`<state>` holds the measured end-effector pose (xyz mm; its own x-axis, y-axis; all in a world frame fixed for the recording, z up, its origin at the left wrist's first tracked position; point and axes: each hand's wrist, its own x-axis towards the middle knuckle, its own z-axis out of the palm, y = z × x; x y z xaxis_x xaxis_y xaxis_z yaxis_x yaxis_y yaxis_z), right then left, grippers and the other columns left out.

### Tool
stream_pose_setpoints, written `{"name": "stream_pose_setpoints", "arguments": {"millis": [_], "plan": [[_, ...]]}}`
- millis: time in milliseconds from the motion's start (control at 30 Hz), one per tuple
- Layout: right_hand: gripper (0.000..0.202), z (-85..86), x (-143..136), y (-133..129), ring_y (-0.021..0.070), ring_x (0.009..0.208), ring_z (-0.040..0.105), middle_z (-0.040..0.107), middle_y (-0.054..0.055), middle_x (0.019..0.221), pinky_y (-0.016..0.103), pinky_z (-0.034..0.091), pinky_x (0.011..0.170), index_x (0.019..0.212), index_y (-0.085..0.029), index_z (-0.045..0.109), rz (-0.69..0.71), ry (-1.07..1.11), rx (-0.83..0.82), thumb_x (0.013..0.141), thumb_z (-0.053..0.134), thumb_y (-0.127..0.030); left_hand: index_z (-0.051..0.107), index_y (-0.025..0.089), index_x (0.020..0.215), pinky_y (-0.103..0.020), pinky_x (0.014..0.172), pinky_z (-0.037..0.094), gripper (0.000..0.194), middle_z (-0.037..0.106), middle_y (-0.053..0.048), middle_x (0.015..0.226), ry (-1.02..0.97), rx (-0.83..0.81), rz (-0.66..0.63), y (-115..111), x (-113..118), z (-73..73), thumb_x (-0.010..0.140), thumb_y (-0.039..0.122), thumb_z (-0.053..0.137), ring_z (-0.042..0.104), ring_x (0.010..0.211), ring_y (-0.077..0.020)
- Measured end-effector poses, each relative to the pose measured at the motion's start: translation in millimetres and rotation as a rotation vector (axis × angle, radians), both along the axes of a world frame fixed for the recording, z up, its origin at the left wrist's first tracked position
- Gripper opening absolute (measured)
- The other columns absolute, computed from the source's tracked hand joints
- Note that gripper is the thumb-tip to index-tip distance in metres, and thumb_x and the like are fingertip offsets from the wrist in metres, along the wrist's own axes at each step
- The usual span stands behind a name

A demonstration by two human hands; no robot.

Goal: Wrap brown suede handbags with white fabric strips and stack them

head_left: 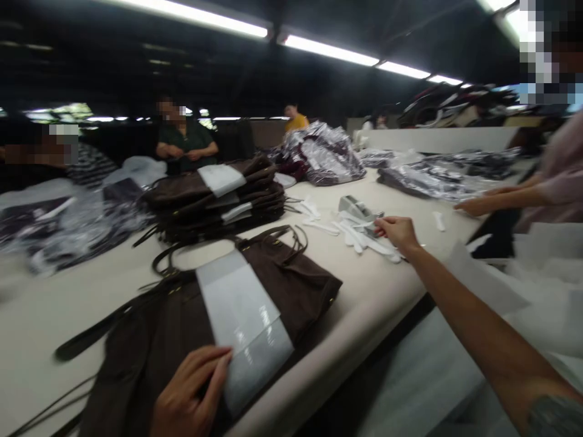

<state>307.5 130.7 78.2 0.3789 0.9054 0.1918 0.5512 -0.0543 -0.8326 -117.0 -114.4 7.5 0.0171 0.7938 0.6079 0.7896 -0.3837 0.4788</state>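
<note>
Two bare hands work apart at the pale-covered table [27, 340]: the left hand [194, 394] rests on a dark brown bag [155, 328], the right hand [397, 233] reaches out to a grey tape dispenser [353, 206]. The bag lies flat near the table's front edge, a pale grey wrap [246, 315] around its middle. Left thumb and forefinger nearly meet at the wrap's edge; whether they pinch it or only press it, I cannot tell. Right thumb and fingertips draw close together at the dispenser's near end, too blurred to tell what they pinch, above loose white strips [357, 233]. Behind the bag stands a stack of brown bags [195, 209]; at right, a co-worker's hand [476, 206] touches silvery plastic packs [437, 179].
</note>
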Motion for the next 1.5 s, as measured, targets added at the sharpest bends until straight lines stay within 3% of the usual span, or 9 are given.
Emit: {"name": "stream_pose_setpoints", "arguments": {"millis": [100,233,367,533,767,1033,1333,1433,1500], "plan": [[0.032,10.3,-60,-52,0.0105,0.056,0.059,0.070,0.009,0.074,0.019,0.047,0.050,0.091,-0.011,0.074,0.370,0.354,0.049,0.077,0.074,-0.040,0.073,0.022,0.083,-0.032,0.078,0.057,0.022,0.070,-0.006,0.088,-0.005,0.008,0.023,-7,8,2.2,0.091,0.026,0.054,0.066,0.086,-0.0198],[0.040,10.0,-153,-145,0.0099,0.046,0.056,0.067,0.007,0.063,0.019,0.047,0.042,0.082,-0.010,0.074,0.756,0.501,-0.183,0.068,0.080,-0.047,0.072,0.018,0.087,-0.034,0.081,0.054,0.025,0.067,-0.008,0.094,0.038,-0.051,0.076,-16,12,-1.3,0.094,0.024,0.049,0.063,0.090,-0.0196],[0.033,-12.2,-236,-194,0.0109,0.043,0.057,0.066,0.005,0.057,0.019,0.048,0.038,0.076,-0.009,0.071,0.834,0.530,-0.381,0.072,0.077,-0.041,0.067,0.017,0.111,-0.039,0.089,0.053,0.027,0.066,-0.010,0.106,0.107,-0.053,0.095,-31,14,-10.7,0.095,0.022,0.046,0.061,0.099,-0.0222],[0.014,-28.6,-290,-194,0.0089,0.043,0.059,0.066,0.005,0.055,0.015,0.049,0.040,0.073,-0.008,0.066,0.742,0.498,-0.482,0.084,0.063,-0.016,0.065,0.017,0.115,-0.041,0.095,0.051,0.028,0.066,-0.010,0.111,0.090,-0.046,0.069,-39,11,-15.6,0.095,0.020,0.046,0.060,0.105,-0.0231],[0.009,-36.1,-308,-191,0.0081,0.041,0.056,0.059,-0.003,0.048,0.013,0.046,0.039,0.088,-0.015,0.052,0.683,0.253,-0.572,0.088,0.053,-0.005,0.066,0.017,0.107,-0.042,0.094,0.051,0.025,0.067,-0.009,0.106,0.060,-0.022,0.060,-42,11,-15.9,0.093,0.016,0.046,0.061,0.100,-0.0230],[0.023,-30.3,-312,-175,0.0096,0.031,0.048,0.055,-0.001,0.039,0.015,0.034,0.032,0.070,-0.017,0.047,0.741,-0.070,-0.724,0.088,0.059,-0.012,0.067,0.016,0.106,-0.041,0.094,0.050,0.025,0.068,-0.009,0.106,0.092,-0.019,0.068,-42,10,-18.2,0.095,0.020,0.045,0.061,0.100,-0.0221],[0.023,-30.2,-265,-201,0.0101,0.030,0.043,0.049,-0.006,0.036,0.016,0.031,0.033,0.074,-0.021,0.043,0.877,-0.268,-0.712,0.091,0.057,-0.025,0.064,0.016,0.108,-0.040,0.096,0.050,0.023,0.067,-0.008,0.108,0.084,-0.060,0.076,-43,8,-17.2,0.095,0.020,0.045,0.061,0.102,-0.0222],[0.019,-22.3,-244,-219,0.0139,0.037,0.053,0.054,-0.004,0.042,0.021,0.041,0.039,0.075,-0.020,0.048,0.894,-0.386,-0.548,0.086,0.062,-0.027,0.060,0.016,0.113,-0.041,0.094,0.051,0.024,0.066,-0.009,0.111,0.100,-0.104,0.087,-44,6,-16.9,0.095,0.022,0.046,0.061,0.103,-0.0228],[0.015,-18.6,-239,-223,0.0182,0.056,0.065,0.066,0.002,0.061,0.028,0.052,0.056,0.080,-0.019,0.057,0.889,-0.494,-0.211,0.087,0.062,-0.030,0.054,0.014,0.124,-0.041,0.094,0.051,0.031,0.065,-0.010,0.113,0.124,-0.109,0.096,-45,6,-15.6,0.096,0.023,0.045,0.061,0.104,-0.0227]]}}
